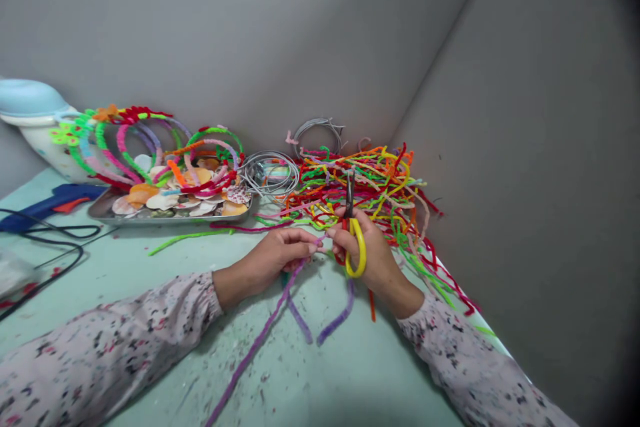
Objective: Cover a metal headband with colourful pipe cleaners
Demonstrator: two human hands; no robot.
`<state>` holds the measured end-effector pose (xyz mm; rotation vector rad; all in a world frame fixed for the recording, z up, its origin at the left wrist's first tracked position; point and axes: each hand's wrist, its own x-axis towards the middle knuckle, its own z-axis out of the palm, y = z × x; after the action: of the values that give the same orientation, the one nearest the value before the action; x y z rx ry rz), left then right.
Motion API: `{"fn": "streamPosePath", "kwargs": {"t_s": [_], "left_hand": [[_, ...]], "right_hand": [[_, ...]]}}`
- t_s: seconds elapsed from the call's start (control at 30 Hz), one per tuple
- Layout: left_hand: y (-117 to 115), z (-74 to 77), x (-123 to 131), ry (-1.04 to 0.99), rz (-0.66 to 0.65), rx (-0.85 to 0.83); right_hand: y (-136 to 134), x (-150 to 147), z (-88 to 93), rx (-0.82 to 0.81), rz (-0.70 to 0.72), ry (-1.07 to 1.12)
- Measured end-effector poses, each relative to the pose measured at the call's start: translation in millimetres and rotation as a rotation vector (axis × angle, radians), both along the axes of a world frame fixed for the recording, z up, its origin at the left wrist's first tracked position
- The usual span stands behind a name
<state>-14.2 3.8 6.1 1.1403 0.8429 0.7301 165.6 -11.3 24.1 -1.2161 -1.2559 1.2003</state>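
Note:
My left hand pinches a long purple pipe cleaner close to its upper end; the rest trails down toward the bottom of the view. My right hand is closed around scissors with yellow and red handles, the dark blades pointing away from me. The fingertips of that hand also meet near the pipe cleaner's tip, though the exact contact is too small to make out. Under both hands, a headband wrapped in purple lies on the table, its middle hidden by them.
A metal tray of seashells with fuzzy headbands stands at the back left. Beside it are coiled grey wire and a heap of colourful pipe cleaners. A blue glue gun with its black cable lies far left, before a white container.

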Motion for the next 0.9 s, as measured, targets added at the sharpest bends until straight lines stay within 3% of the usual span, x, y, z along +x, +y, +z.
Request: {"fn": "streamPosePath", "kwargs": {"t_s": [0.1,0.2,0.3,0.47,0.63,0.9], "left_hand": [[-0.6,0.1,0.4,-0.015,0.057,-0.005],[-0.1,-0.2,1.1,-0.045,0.125,-0.003],[1.3,-1.4,1.4,-0.069,0.16,0.0],[2.7,-3.8,0.2,-0.07,0.179,0.02],[2.1,-3.2,0.0,-0.054,0.17,0.032],[2.0,-2.9,0.2,-0.052,0.159,0.036]], "right_hand": [[2.0,7.0,0.9,0.117,-0.011,-0.206],[0.3,14.4,5.7,0.351,-0.042,-0.59],[-4.3,17.2,9.4,0.548,0.029,-0.908],[-8.6,15.7,7.8,0.558,0.082,-1.244],[-8.9,16.3,6.5,0.55,0.089,-1.387],[-9.4,16.4,6.4,0.548,0.088,-1.416]]}}
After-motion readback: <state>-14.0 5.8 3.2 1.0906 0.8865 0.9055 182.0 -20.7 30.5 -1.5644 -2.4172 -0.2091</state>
